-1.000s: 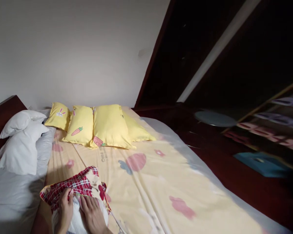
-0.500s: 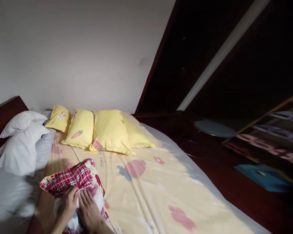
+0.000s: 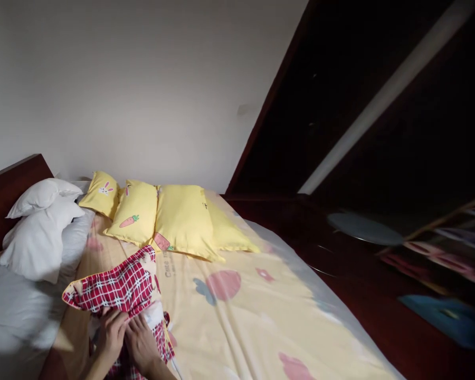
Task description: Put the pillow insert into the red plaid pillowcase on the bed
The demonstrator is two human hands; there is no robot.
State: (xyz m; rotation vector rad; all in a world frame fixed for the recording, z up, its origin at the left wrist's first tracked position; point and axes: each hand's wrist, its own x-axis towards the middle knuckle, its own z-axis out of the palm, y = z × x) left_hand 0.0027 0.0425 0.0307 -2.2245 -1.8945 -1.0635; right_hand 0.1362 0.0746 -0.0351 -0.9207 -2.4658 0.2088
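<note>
A red plaid pillowcase (image 3: 114,287) with a yellow edge lies bunched over a white pillow (image 3: 155,314) at the near left of the bed. My left hand (image 3: 111,335) pinches the pillowcase's open edge, fingers curled into the cloth. Right beside it, my right hand (image 3: 141,343) presses on the same edge, its fingers closed on the fabric and the white pillow beneath. Both wrists run off the bottom of the view.
The bed has a yellow printed sheet (image 3: 241,311). Three yellow pillows (image 3: 182,219) lean at the far end; white pillows (image 3: 35,232) pile against the dark headboard (image 3: 8,184) at left. Dark floor, a round grey object (image 3: 364,228) and a shelf rack (image 3: 455,248) lie right.
The plaid pillowcase has been drawn further up over the white pillow, which shows less now. Both hands have shifted slightly toward me. The view has tilted and moved left.
</note>
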